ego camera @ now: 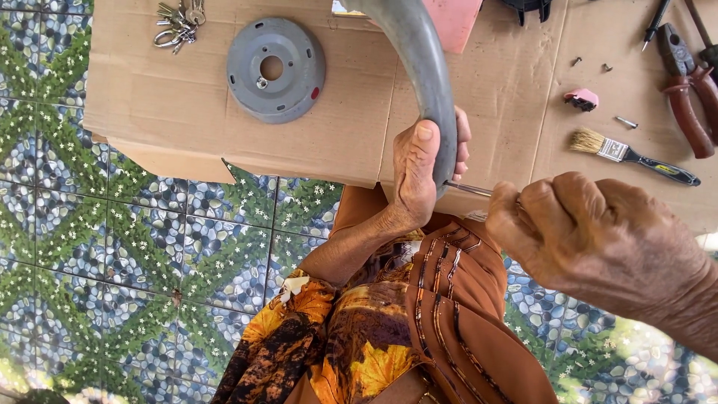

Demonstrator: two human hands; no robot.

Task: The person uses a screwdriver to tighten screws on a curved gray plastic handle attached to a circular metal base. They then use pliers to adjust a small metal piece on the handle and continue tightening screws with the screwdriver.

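Two hands work above a cardboard sheet (479, 97) spread on the patterned tile floor (134, 254). Left hand (422, 168) is closed around the lower end of a curved grey plastic arm (422, 60), thumb pressed on its face; the arm arcs from the top edge down to the cardboard's near edge. Right hand (591, 239) is fisted around a screwdriver (470, 188), whose shaft lies nearly horizontal, tip pointing left into the arm's end.

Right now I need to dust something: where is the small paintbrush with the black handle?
The paintbrush lies on the cardboard at upper right, below the red-handled pliers, above the right hand.
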